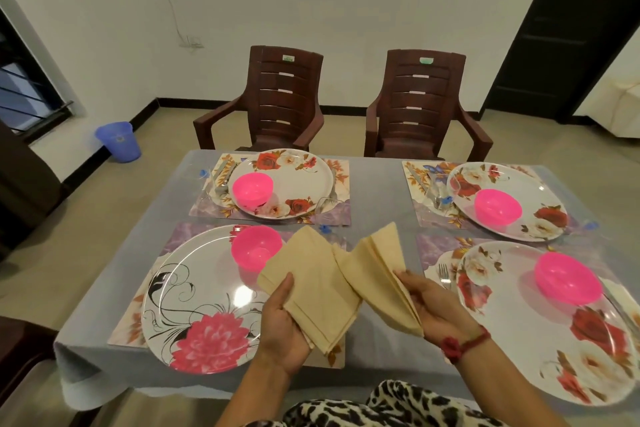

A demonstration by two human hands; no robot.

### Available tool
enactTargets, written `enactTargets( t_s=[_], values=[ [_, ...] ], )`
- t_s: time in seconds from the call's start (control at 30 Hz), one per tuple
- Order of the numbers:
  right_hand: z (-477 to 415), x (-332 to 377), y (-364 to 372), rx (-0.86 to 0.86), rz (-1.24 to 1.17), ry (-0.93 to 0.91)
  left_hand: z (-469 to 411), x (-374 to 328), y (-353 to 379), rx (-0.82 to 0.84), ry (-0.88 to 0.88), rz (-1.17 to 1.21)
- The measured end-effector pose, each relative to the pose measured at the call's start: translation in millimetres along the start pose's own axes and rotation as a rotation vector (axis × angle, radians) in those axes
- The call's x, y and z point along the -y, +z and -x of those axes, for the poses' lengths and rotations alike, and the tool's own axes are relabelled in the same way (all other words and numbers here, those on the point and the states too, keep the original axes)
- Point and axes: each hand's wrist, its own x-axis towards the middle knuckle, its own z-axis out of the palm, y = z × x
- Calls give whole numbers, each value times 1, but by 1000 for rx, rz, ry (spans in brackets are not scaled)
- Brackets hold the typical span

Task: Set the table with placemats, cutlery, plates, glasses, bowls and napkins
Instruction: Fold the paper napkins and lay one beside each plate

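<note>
Four place settings lie on the grey table [377,191], each with a floral placemat, a flowered plate and a pink bowl. My left hand [282,326] holds one folded cream napkin [311,274] above the near left placemat [128,326], beside its plate [194,302] and pink bowl [255,246]. My right hand [433,305] grips a stack of folded cream napkins [377,267] between the two near settings. The near right plate [540,329] carries a pink bowl [566,277], with a fork [444,276] at its left. Clear glasses stand by the far plates.
Two brown plastic chairs [277,104] [420,107] stand at the far side of the table. A blue bucket [119,140] sits on the floor at the left by a window. A dark doorway [561,28] is at the right.
</note>
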Motion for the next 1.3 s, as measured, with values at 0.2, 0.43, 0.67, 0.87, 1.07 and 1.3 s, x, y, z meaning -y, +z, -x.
enactTargets(
  t_s=[0.2,0.43,0.67,0.87,1.07,1.3],
  values=[
    [-1,-4,46,200,-55,-12,-7,5,-1,46,-102,48],
    [-19,-32,75,-114,744,-356,-14,1,-4,116,1,79],
    [-24,-38,72,-213,1171,-668,-10,-3,-2,130,17,83],
    [-29,-30,54,-378,805,-683,-11,-4,2,43,13,47],
    [-19,-32,10,-152,167,43,-10,-9,-2,39,70,64],
    [-16,-31,13,-133,55,-151,-5,-9,-3,25,93,1]
  ],
)
